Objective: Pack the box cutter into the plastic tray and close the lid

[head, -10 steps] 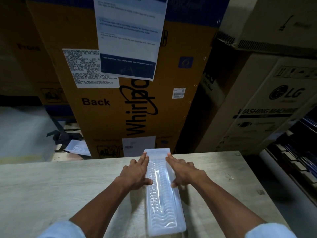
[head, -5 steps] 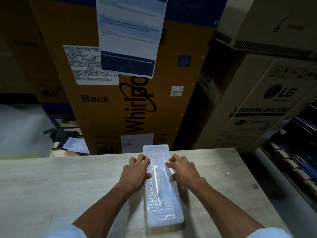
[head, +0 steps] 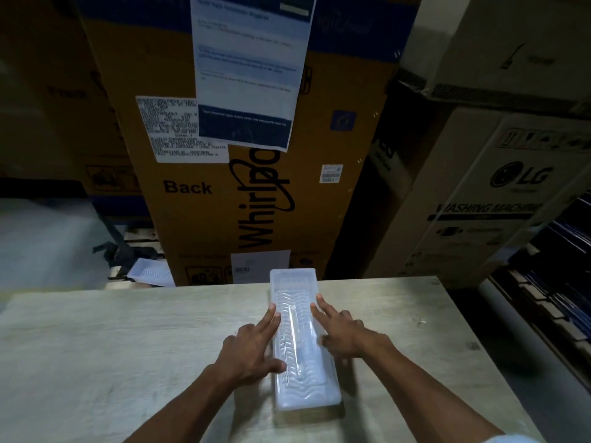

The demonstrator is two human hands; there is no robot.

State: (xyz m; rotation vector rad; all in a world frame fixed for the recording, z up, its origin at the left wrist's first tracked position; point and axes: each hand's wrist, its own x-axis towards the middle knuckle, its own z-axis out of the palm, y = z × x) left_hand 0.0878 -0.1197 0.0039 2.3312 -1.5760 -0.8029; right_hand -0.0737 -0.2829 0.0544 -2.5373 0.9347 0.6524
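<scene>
A long clear plastic tray (head: 302, 391) with its ribbed lid down lies lengthwise on the pale wooden table (head: 128, 346), its far end over the table's back edge. A slim shape, perhaps the box cutter (head: 295, 334), shows faintly through the lid. My left hand (head: 252, 350) rests flat against the tray's left side, fingers spread, thumb on the lid. Fingers apart, my right hand (head: 343, 332) lies along the tray's right edge. Neither hand grips anything.
A tall Whirlpool carton (head: 256, 187) with taped paper sheets stands just behind the table. LG washing machine boxes (head: 499, 199) are stacked at the right. Another plastic tray piece (head: 153, 274) lies on a pallet at the back left. The table's right edge drops to the floor.
Both hands have slid back along the tray toward me, and their fingers have spread out flatter. The view has shifted slightly; the tray stays in place.
</scene>
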